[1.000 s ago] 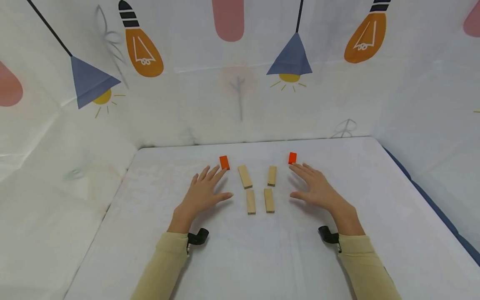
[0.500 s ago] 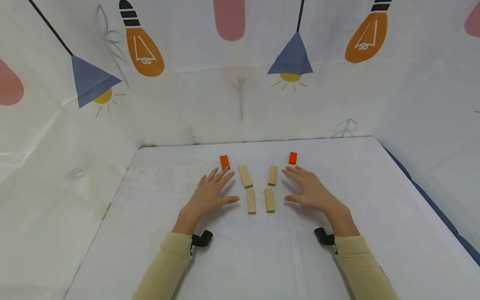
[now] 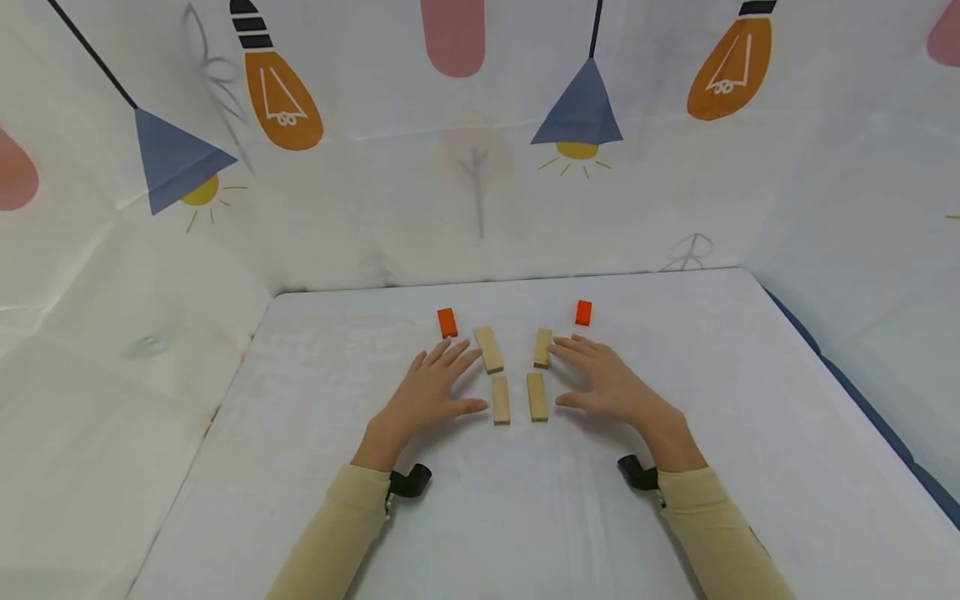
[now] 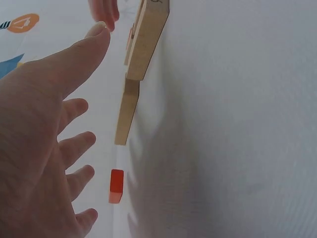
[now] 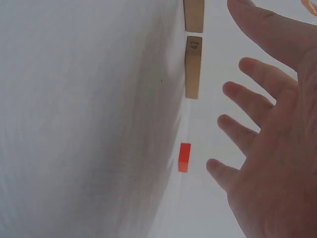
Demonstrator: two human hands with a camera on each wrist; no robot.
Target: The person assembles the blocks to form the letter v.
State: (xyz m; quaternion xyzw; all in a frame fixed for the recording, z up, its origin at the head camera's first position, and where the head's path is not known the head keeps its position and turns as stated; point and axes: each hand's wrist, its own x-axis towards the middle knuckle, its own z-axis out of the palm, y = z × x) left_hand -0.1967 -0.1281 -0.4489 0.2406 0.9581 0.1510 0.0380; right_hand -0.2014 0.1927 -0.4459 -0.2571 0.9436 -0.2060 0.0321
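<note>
Both hands were drawn inward toward the four wooden blocks.

The left hand (image 3: 431, 390) and right hand (image 3: 609, 386) had been shifted from beside the orange blocks (image 3: 447, 322) to flank the wooden blocks (image 3: 489, 349), which lay between the fingertips; fingers were spread flat, nothing grasped. No containers were seen.

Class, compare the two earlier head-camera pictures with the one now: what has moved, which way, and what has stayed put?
Both open hands slid inward toward the four wooden blocks. The left hand left the left orange block and now lies beside the left wooden blocks; the right hand left the right orange block and reaches the right wooden blocks. Nothing was gripped. All six blocks stayed in place.
</note>
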